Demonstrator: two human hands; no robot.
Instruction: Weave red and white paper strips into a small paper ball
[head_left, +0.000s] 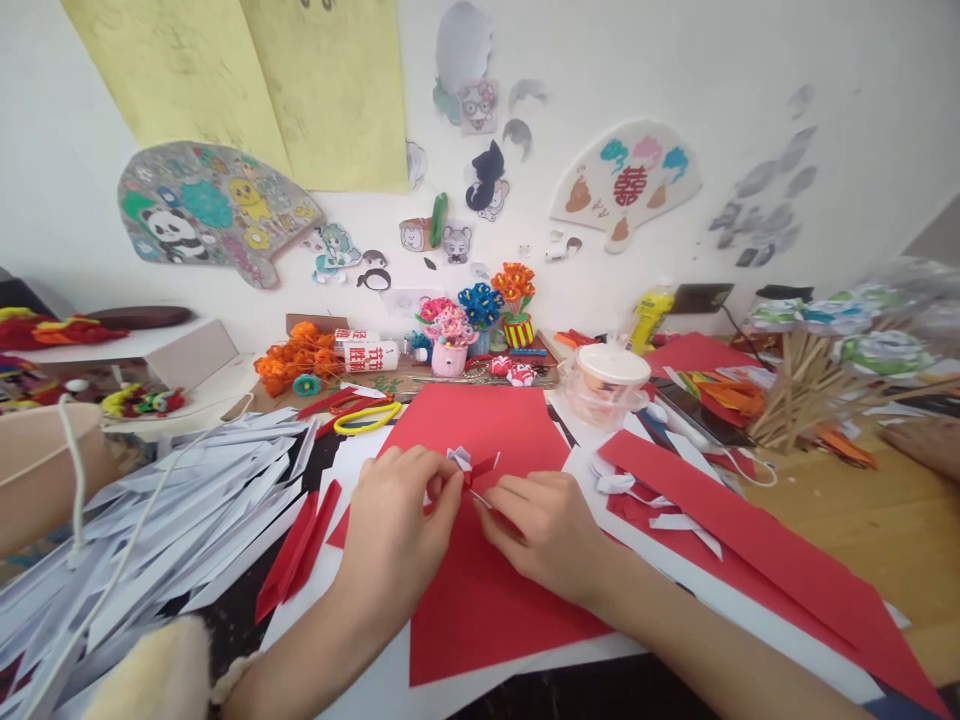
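Note:
Over a sheet of red paper (480, 615), both my hands meet at a small folded red-and-white paper piece (484, 466). My left hand (401, 515) pinches its left side between thumb and forefinger. On the other side, my right hand (540, 530) has its fingers closed on a white-edged strip of the same piece. White and red ends stick up between the hands, while the fingers hide the rest of the folds. White sheets (360, 470) lie beneath the red paper.
Many folded white paper strips (187, 500) cover the left side, beside folded red strips (300, 550). A long red sheet (750, 540) lies right. Behind stand a lidded cup (611, 375), flower pots (450, 355) and a yellow bottle (649, 320). Another person's hand (922, 445) rests at far right.

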